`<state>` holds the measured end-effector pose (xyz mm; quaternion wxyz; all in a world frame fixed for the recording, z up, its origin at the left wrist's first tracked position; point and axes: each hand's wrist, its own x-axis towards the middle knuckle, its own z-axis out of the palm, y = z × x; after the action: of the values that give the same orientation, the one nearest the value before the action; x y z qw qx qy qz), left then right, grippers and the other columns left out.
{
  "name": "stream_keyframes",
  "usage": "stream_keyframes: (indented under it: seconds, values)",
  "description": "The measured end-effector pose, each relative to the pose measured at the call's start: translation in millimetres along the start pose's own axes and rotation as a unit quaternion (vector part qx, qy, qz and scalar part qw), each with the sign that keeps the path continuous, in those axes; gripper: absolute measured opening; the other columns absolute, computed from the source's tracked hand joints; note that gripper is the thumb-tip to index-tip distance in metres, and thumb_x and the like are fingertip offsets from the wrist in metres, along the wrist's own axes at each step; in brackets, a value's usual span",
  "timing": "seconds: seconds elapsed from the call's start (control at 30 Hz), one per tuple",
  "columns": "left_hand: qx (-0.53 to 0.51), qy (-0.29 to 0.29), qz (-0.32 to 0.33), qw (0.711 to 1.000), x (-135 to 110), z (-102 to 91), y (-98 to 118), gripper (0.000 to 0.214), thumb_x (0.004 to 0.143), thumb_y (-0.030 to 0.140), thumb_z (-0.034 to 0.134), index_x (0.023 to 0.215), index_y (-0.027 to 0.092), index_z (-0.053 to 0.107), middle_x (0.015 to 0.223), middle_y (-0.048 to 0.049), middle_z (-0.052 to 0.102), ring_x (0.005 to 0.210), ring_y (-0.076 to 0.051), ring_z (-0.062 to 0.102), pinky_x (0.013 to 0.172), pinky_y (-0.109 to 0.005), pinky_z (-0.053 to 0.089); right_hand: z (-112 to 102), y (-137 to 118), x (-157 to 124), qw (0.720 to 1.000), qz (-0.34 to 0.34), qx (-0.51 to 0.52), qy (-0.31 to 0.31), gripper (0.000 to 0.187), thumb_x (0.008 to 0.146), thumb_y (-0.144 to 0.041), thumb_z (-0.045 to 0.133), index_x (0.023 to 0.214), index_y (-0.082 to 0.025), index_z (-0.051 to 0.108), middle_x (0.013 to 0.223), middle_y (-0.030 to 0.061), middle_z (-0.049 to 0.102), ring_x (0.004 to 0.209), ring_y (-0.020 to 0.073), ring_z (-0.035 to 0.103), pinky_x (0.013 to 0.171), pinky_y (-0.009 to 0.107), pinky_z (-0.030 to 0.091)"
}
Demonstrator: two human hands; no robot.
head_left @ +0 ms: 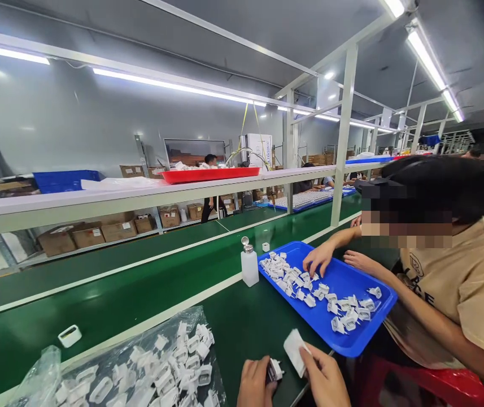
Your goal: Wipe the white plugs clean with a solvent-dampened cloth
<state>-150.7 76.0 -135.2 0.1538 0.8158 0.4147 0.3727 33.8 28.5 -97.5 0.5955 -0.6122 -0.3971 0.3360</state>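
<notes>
While one plug (276, 370) in left hand (253, 383), one cloth (295, 349) in right (327, 377).

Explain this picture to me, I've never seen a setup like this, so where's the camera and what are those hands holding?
There's no robot here. This single picture comes from a camera worn on a person's head, looking forward and down. The hands at the bottom are the wearer's own: the left hand holds a small plug piece with pins sticking out, and the right hand pinches a folded white cloth or wipe. On the green work surface, clear plastic lies at lower left with many white pieces. Ahead stands a white bottle with a metal top, beside a blue tray of similar pieces. The hand over that tray belongs to a co-worker seated at the right.
</notes>
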Motion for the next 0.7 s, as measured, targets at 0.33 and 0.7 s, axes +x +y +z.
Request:
stream_keyframes:
  seconds: [0.33,0.7]
  values:
    - [-0.051,-0.022,-0.014,0.998,0.9,-28.8,36.8,0.039,0.093,0.02,0.05,0.126,0.007,0.069,0.114,-0.0192,0.073,0.108,-0.033,0.065,0.1,-0.053,0.053,-13.8,0.4,-27.5,0.983,0.068,0.155,0.07,0.046,0.074,-0.058,0.067,0.077,-0.013,0.072,0.06,-0.0015,0.055,0.055,0.0125,0.044,0.054,0.026,0.033]
    - [-0.114,-0.003,-0.039,0.993,0.0,-47.2,53.0,0.029,0.09,0.032,0.063,0.111,0.017,0.077,0.1,-0.0128,0.079,0.094,-0.031,0.073,0.087,-0.046,0.057,-31.3,-8.8,-52.2,0.983,0.051,0.169,0.055,0.041,0.074,-0.055,0.071,0.069,-0.014,0.069,0.058,-0.0005,0.056,0.056,0.0128,0.043,0.055,0.027,0.029]
